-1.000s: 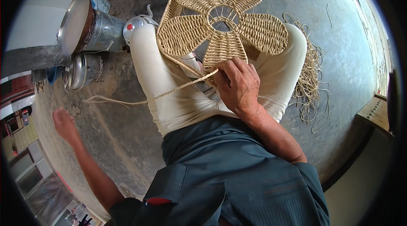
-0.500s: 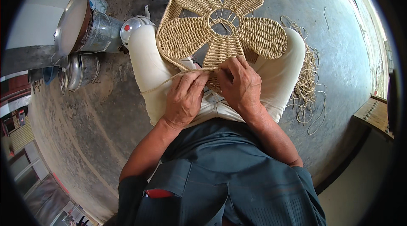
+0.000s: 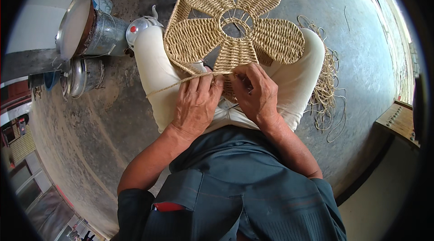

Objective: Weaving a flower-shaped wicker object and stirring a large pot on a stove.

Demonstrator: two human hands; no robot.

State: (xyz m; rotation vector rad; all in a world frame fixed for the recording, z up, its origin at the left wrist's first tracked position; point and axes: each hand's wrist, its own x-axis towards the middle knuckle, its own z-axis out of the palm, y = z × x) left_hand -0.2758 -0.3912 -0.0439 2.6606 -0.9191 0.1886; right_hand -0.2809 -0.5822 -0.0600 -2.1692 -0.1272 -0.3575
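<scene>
A flower-shaped woven straw piece (image 3: 192,39) with several rounded petals around a ring lies across my knees. Its nearest petal (image 3: 235,55) points toward me, its lower end partly hidden by my hands. A twisted straw cord (image 3: 169,87) crosses my left thigh and runs along my fingertips to that petal. My left hand (image 3: 195,105) is closed, its curled fingers on the cord at the petal's left edge. At the right edge, my right hand (image 3: 257,91) pinches the cord with thumb and forefinger, the other fingers curled in.
A loose heap of straw cord (image 3: 327,78) lies on the concrete floor beside my right knee. Left of my left knee stand a kettle (image 3: 140,28), a metal bucket-like stove (image 3: 108,35) and a lidded pot (image 3: 83,78). A wooden piece (image 3: 400,121) stands at the far right.
The woven piece has shifted slightly left and up. My left hand's fingers have straightened a little along the cord, and the left elbow has moved outward. My right hand stays at the petal's edge.
</scene>
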